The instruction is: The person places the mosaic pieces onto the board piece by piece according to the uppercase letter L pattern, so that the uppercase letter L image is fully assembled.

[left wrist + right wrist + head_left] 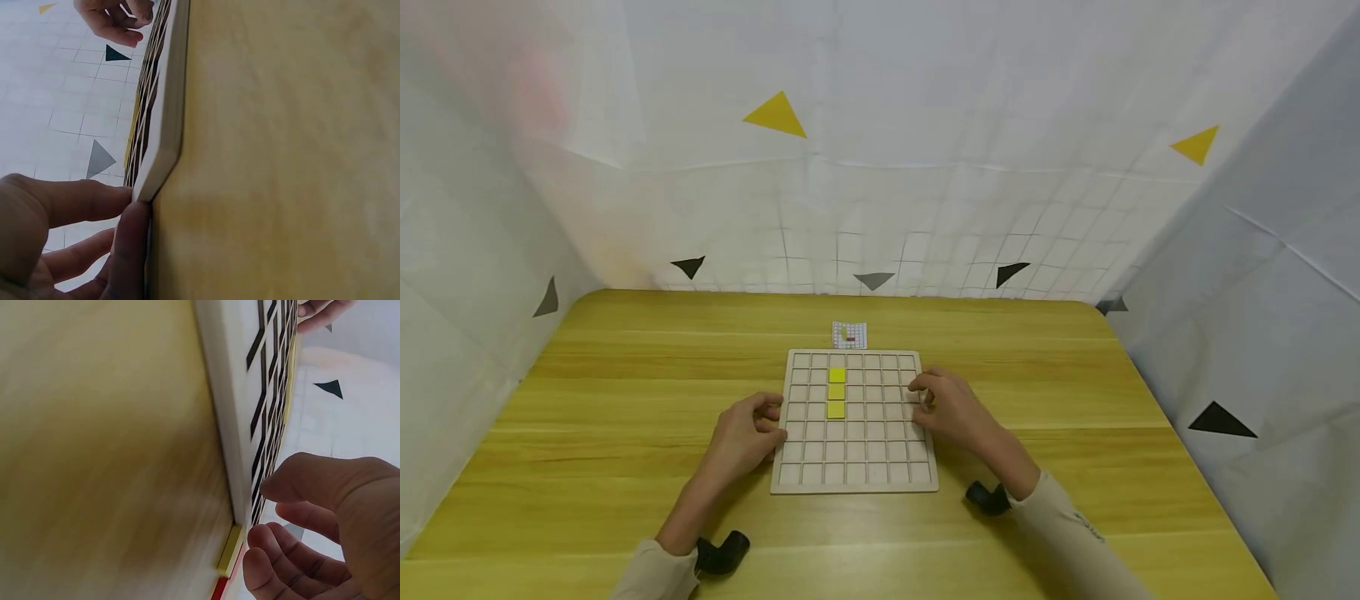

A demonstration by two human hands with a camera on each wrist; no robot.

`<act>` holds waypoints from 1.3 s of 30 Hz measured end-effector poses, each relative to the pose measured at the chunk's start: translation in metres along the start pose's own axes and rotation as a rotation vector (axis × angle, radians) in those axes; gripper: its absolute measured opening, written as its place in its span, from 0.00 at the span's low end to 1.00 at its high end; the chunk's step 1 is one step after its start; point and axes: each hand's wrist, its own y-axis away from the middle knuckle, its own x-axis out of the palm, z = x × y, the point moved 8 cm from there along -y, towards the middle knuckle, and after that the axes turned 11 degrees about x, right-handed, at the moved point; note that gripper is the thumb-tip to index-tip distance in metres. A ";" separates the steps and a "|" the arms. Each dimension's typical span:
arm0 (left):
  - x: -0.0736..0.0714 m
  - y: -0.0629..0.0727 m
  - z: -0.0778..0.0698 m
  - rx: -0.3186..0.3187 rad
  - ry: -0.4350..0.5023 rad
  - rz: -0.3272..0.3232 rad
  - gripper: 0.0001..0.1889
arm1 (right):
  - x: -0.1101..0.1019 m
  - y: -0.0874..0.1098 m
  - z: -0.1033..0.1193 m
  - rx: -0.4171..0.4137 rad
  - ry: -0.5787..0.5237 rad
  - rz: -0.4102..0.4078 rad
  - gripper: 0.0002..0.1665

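Observation:
A pale wooden grid board (855, 489) lies on the table, with yellow square tiles (837, 392) in a column of its cells. At the board's left edge, my left hand (739, 433) holds the rim; the left wrist view shows thumb and finger at its corner. My right hand (955, 408) reaches over the right edge with thumb and fingers bent and apart, nothing visible between them. Below its fingertips, in the right wrist view, a yellow piece (230, 550) and a red piece (220, 589) sit beside the board's corner, hidden from the head view by the hand.
A small printed card (850, 335) with a coloured grid pattern lies just behind the board. The wooden table (625, 417) is bordered by white sheets (925, 100) with yellow, grey and black triangles. Black wrist-worn parts (724, 553) show near both sleeves.

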 end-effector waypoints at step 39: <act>0.001 -0.001 0.004 -0.020 0.012 -0.002 0.26 | -0.008 0.008 -0.034 0.034 0.071 -0.041 0.18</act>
